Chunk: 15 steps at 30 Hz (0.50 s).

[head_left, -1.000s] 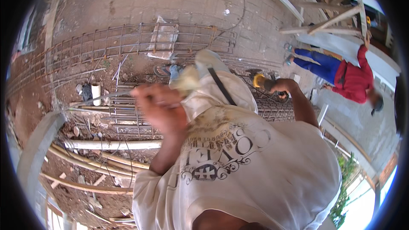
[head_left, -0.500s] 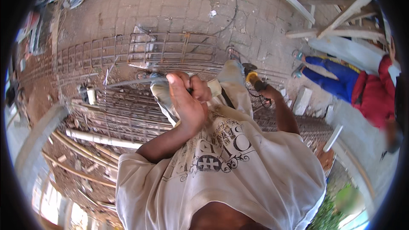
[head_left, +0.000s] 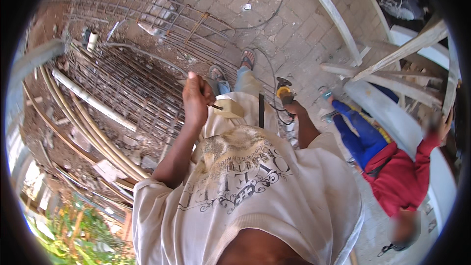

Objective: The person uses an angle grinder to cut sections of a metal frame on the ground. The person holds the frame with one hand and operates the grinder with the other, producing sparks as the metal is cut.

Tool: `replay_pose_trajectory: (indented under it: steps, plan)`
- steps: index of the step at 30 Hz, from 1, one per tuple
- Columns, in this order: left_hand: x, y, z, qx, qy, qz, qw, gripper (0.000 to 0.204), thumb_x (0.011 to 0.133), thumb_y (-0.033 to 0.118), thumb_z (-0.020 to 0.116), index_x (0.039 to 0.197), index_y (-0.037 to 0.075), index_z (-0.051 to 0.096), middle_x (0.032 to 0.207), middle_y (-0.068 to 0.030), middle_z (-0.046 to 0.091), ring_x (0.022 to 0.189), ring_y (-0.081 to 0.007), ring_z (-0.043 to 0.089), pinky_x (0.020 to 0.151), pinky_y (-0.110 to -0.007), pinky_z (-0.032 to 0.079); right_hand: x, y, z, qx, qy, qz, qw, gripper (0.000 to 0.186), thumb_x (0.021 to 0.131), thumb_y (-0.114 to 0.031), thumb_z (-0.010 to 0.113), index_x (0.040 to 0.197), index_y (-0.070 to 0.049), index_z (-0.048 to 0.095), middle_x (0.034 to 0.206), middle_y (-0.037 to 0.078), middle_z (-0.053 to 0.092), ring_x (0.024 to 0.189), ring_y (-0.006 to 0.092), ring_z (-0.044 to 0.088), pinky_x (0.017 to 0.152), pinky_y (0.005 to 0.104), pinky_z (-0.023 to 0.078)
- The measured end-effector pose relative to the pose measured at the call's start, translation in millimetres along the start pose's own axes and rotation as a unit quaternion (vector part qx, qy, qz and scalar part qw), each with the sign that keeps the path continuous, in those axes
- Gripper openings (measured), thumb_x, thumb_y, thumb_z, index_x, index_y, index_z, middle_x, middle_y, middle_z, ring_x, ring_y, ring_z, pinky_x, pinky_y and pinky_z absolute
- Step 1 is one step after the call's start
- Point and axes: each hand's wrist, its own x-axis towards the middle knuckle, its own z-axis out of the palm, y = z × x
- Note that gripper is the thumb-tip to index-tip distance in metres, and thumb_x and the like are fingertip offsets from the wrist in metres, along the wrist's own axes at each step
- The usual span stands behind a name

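Note:
My left hand point(head_left: 196, 98) is closed in front of my shirt, around a thin dark rod-like piece point(head_left: 217, 107) whose end shows below the fingers. That end meets a cream-coloured block point(head_left: 230, 108); I cannot tell if they are joined. A long grey strip or cable point(head_left: 147, 55) curves over the steel bars and ends near my left thumb. Low at my right side, my right hand point(head_left: 293, 108) grips a yellow and black angle grinder point(head_left: 283, 91) with a dark disc at its far end. A black cord hangs by the grinder.
Rusty steel bars point(head_left: 125, 76) lie left of my feet, with a rebar cage point(head_left: 196, 23) beyond them. Poles point(head_left: 113, 152) and a white pipe point(head_left: 93, 99) lie at left. A person in a red top point(head_left: 397, 176) is at right, near timber beams point(head_left: 402, 51). Paving bricks spread ahead.
My view has turned, so the bars and cage now slant. My left hand has moved left and a little down. The grinder stays in my right hand. The person in red appears nearer.

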Motion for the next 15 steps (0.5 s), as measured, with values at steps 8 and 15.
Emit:
replay_pose_trajectory:
  steps: [8, 15]
  plan:
    - [111, -124, -163, -0.137, 0.259, -0.011, 0.956, 0.019, 0.1, 0.02, 0.048, 0.089, 0.006, 0.052, 0.067, -0.0066, 0.054, 0.058, -0.0196, 0.055, 0.053, -0.036, 0.048, -6, -29, -19, -0.272, 0.141, -0.108, 0.946, 0.054, 0.08, -0.029, 0.069, 0.116, 0.008, 0.054, 0.106, 0.028, 0.065, 0.105, 0.0376, 0.065, 0.089, 0.0437, 0.052]
    - [167, -197, -260, -0.074, 0.28, -0.071, 0.955, 0.018, 0.1, 0.015, 0.053, 0.09, 0.001, 0.057, 0.08, -0.0109, 0.064, 0.065, -0.0183, 0.064, 0.055, -0.034, 0.052, -54, -104, -55, -0.346, 0.195, -0.16, 0.904, 0.063, 0.08, -0.027, 0.068, 0.129, 0.007, 0.045, 0.123, 0.032, 0.059, 0.118, 0.0429, 0.058, 0.099, 0.0459, 0.046]
